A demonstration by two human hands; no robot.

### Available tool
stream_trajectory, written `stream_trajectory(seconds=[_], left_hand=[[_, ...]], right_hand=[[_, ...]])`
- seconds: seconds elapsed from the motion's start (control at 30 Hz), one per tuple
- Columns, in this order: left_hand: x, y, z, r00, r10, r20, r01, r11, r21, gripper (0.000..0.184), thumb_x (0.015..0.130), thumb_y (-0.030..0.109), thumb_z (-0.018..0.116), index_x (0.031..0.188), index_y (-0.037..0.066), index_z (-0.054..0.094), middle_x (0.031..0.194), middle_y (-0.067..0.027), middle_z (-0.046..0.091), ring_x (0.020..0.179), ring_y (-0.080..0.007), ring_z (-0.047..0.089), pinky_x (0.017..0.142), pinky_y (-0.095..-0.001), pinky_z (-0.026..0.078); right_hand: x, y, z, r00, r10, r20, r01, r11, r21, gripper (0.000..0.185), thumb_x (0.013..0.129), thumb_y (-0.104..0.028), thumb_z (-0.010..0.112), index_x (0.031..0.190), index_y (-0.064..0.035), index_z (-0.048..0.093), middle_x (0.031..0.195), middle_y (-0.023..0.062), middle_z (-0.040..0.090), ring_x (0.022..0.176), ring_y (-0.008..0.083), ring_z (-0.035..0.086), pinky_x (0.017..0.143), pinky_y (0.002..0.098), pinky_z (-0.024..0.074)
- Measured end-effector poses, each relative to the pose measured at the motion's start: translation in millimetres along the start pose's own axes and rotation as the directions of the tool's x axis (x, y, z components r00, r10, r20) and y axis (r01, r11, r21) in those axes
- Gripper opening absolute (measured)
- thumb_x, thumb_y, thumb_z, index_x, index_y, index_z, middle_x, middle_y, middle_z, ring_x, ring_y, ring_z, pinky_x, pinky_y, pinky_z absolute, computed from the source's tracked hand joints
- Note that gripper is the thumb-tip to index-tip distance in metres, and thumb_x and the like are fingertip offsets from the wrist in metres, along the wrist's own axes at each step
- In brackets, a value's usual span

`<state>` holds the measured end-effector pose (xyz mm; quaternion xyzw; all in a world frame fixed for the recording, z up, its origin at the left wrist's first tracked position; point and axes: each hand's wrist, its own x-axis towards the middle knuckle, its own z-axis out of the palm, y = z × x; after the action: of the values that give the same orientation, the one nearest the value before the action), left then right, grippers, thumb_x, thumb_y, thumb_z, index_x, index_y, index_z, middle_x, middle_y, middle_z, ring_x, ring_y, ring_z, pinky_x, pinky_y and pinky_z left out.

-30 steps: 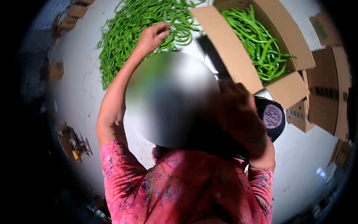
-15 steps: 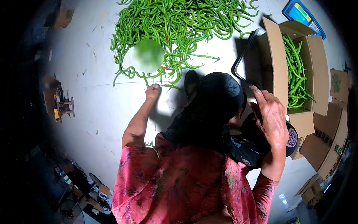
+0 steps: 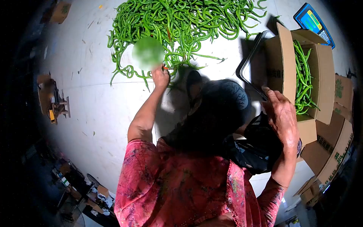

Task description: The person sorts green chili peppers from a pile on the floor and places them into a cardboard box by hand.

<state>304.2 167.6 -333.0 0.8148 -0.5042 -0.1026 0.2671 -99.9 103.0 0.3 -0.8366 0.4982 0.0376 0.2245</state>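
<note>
Pale floor (image 3: 87, 98) lies open left of the pepper pile (image 3: 181, 28). At the pile's near edge, the left hand (image 3: 160, 76) reaches forward, fingers curled in; whether it grips a pepper I cannot tell. Right of the pile, past a strip of floor, the right hand (image 3: 281, 117) is half bent, index finger foremost near a dark-edged frame (image 3: 247, 62); its grip is unclear. Farther right of the pile stand an open carton (image 3: 286, 62) of peppers, a blue keypad device (image 3: 313, 24) and cartons (image 3: 329, 145) with print too small to read.

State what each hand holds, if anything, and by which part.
It cannot be told: the left hand is at the peppers, the right hand beside the box, grips unclear.
</note>
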Motion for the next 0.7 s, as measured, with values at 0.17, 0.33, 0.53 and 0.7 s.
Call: stream_trajectory(seconds=[0.17,0.33,0.53,0.7], left_hand=[[32,-4,35,0.997,0.072,-0.033,-0.067,0.989,0.131,0.044,0.073,0.007,0.063,0.116,-0.002,0.057,0.108,-0.0234,0.059,0.104,-0.0404,0.054,0.092,-0.0470,0.042],[50,-5,58,0.994,-0.042,0.099,0.019,0.974,0.226,0.053,0.073,0.014,0.067,0.123,0.001,0.055,0.108,-0.0267,0.059,0.104,-0.0423,0.055,0.091,-0.0482,0.044],[41,-14,44,0.990,-0.067,0.128,0.052,0.992,0.115,0.019,0.079,0.014,0.065,0.095,0.004,0.066,0.091,-0.0224,0.063,0.087,-0.0407,0.062,0.078,-0.0476,0.050],[28,-23,12,0.924,-0.372,0.089,0.371,0.813,-0.448,0.010,0.086,0.013,0.066,0.084,0.003,0.063,0.070,0.0004,0.055,0.066,-0.0095,0.046,0.059,-0.0279,0.040]], right_hand=[[3,-1,0,0.999,-0.032,-0.011,0.032,0.999,0.004,0.040,0.085,-0.006,0.064,0.124,-0.0043,0.055,0.098,0.0209,0.062,0.086,0.0407,0.060,0.076,0.0446,0.0487],[-2,2,3,0.999,-0.032,-0.003,0.032,0.999,-0.040,0.044,0.080,-0.003,0.064,0.123,-0.0021,0.055,0.097,0.0194,0.062,0.088,0.0390,0.060,0.075,0.0435,0.0492],[-5,-4,-4,1.000,-0.022,-0.003,0.022,0.998,-0.051,0.044,0.080,-0.005,0.065,0.123,-0.0031,0.056,0.094,0.0187,0.061,0.085,0.0369,0.060,0.074,0.0434,0.0484],[-9,-6,-10,0.999,-0.016,-0.030,0.014,0.999,-0.044,0.045,0.079,-0.005,0.066,0.123,-0.0034,0.057,0.093,0.0181,0.061,0.085,0.0366,0.059,0.076,0.0428,0.0481]])
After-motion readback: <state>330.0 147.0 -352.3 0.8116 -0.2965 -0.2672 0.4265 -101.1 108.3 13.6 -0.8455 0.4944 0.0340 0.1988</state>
